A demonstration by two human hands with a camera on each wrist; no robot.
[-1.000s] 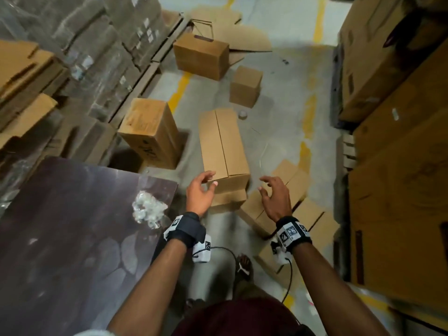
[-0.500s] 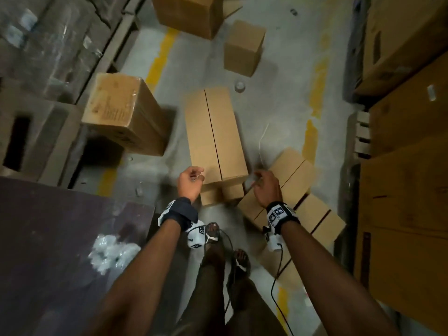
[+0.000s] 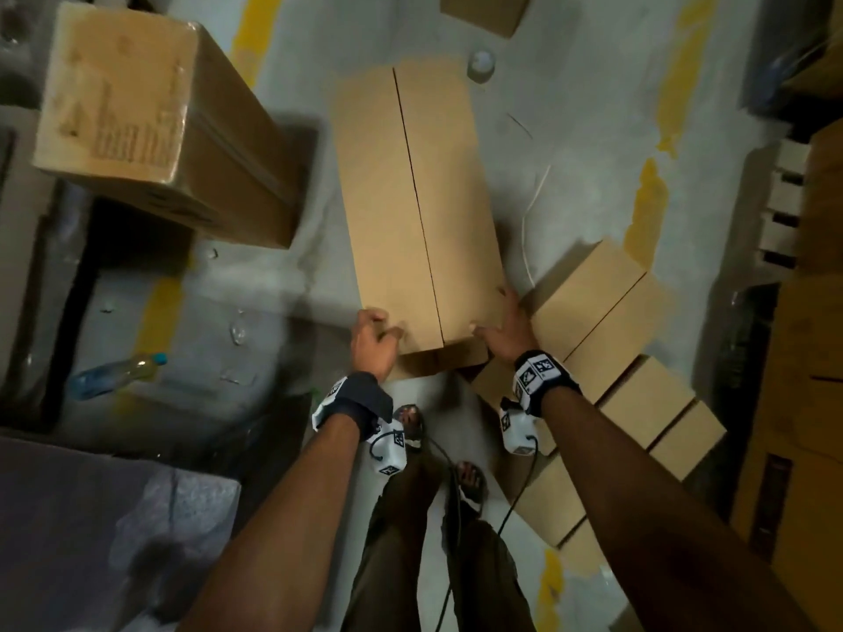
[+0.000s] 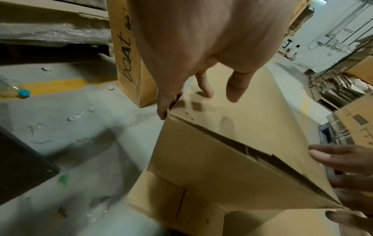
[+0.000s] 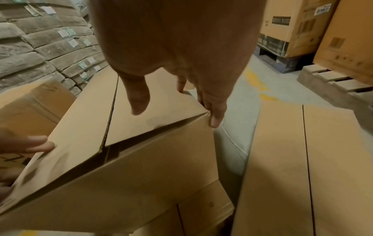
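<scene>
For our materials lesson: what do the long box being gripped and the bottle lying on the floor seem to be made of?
The long box looks like plain brown corrugated cardboard with a matte finish: fluting shows along its flap edge. The bottle seems to be clear, glossy plastic: yellowish liquid shows through.

Grey concrete floor (yellow lines worn); stacked cartons around; dim.

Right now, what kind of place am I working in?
Probably a warehouse: wrapped bundles stacked high, big cartons on a pallet, yellow lines on the concrete floor, plus the long carton you're gripping.
</scene>
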